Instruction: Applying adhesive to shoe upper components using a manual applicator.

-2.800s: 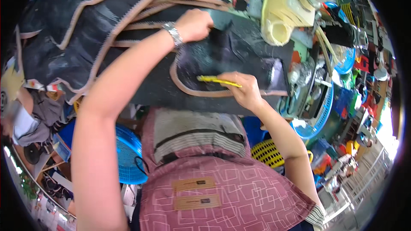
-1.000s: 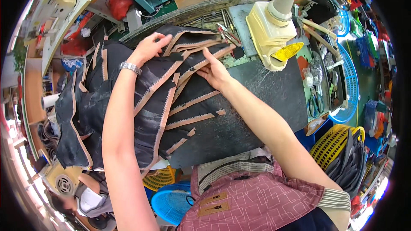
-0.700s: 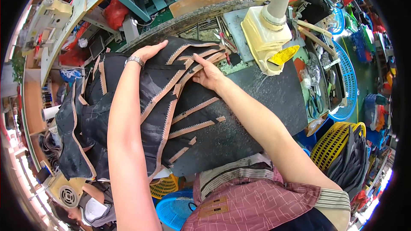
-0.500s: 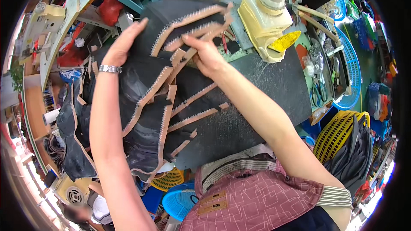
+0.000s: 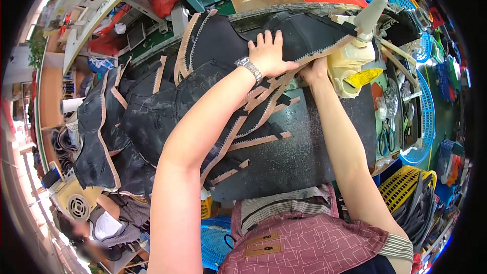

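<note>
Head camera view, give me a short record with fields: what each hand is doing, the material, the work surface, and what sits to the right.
left hand: flat, fingers spread, pressing on the black sheet
right hand: at the sheet's tan edge, fingers tucked underneath, grip unclear
material: black sheet pieces with tan toothed edges, stacked and overlapping
work surface: dark speckled table
to the right: cream-coloured machine, scissors, blue basket
wrist: metal watch on left arm

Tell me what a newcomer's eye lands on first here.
The heap of black sheets with tan zigzag edges, spread over the dark table. The left hand, with a metal watch on its wrist, presses flat on the top sheet, the right hand close beside it. Just right stands a cream machine.
</note>
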{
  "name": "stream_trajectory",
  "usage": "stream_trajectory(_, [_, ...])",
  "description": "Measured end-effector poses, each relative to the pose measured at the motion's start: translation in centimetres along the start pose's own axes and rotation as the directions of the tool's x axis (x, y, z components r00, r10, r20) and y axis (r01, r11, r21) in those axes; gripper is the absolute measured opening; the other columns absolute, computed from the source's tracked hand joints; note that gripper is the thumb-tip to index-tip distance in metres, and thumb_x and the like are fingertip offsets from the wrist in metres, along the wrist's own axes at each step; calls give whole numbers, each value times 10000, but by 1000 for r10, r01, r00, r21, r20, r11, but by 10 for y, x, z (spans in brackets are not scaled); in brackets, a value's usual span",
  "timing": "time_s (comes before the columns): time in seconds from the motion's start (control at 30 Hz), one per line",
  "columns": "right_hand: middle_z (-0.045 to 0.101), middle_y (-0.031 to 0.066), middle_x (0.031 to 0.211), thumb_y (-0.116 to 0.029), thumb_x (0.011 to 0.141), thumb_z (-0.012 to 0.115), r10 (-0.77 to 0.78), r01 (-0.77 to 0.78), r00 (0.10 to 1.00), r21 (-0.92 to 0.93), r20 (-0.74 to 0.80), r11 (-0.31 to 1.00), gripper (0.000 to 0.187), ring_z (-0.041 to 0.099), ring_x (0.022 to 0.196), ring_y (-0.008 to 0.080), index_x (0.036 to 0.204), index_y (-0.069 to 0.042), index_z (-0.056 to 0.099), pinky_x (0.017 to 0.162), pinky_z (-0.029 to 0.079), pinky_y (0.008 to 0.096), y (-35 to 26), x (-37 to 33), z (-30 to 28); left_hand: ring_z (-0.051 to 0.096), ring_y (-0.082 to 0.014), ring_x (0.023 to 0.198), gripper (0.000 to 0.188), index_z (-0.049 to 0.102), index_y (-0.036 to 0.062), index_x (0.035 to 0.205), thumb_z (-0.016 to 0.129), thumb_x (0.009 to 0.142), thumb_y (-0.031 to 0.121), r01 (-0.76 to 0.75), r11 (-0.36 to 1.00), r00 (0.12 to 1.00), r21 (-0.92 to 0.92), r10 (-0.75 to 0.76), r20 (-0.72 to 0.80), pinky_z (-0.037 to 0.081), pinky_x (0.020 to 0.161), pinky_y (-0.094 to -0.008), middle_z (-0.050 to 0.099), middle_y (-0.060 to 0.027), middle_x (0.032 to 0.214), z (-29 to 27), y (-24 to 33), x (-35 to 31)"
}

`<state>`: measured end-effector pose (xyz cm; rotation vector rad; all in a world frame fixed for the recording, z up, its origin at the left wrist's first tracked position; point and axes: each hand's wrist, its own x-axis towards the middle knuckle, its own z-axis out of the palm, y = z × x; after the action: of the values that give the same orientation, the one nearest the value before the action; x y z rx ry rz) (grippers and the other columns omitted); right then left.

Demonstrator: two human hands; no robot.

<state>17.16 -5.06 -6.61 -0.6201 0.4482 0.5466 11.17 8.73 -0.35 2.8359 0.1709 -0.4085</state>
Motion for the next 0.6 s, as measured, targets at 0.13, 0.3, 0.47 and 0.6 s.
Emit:
stream_trajectory(0.13, [427,111,1385,-427,969,407,-118,111,974,50,195,993,515,394,1271,278,1335,-66,418,1084,308,422,7,-22,8,230,-386,1374,1022,184,32,1462,644,734,583,-25,998,999,66,28,-34,201,1083,-565,234,-235,1487,-8,-1,-14])
stream_trajectory(0.3, [413,98,1373,-327,906,560,-259,326,900,-145,351,934,584,390,1260,249,1382,-78,331,1069,308,406,21,-25,18,252,-366,1369,957,223,31,1451,647,751,526,-10,991,979,-131,-16,-201,224,1112,-446,253,-238,1479,-6,-12,-18])
stream_trajectory(0.47, [620,117,1086,-114,754,729,58,-57,998,-169,1,984,492,601,956,261,1196,-27,531,841,493,372,14,-6,52,303,-314,1358,813,306,-3,1412,571,842,513,-78,934,973,-349,-5,-230,238,1113,-370,310,-243,1453,-2,-32,-10])
stream_trajectory(0.6, [670,102,900,-85,688,742,-250,287,958,-441,140,850,332,634,792,229,980,34,638,744,498,340,24,-48,97,388,-336,1302,622,363,-50,1361,397,974,436,-199,705,791,-681,-294,-536,310,1059,-358,432,-276,1354,-28,-44,-31])
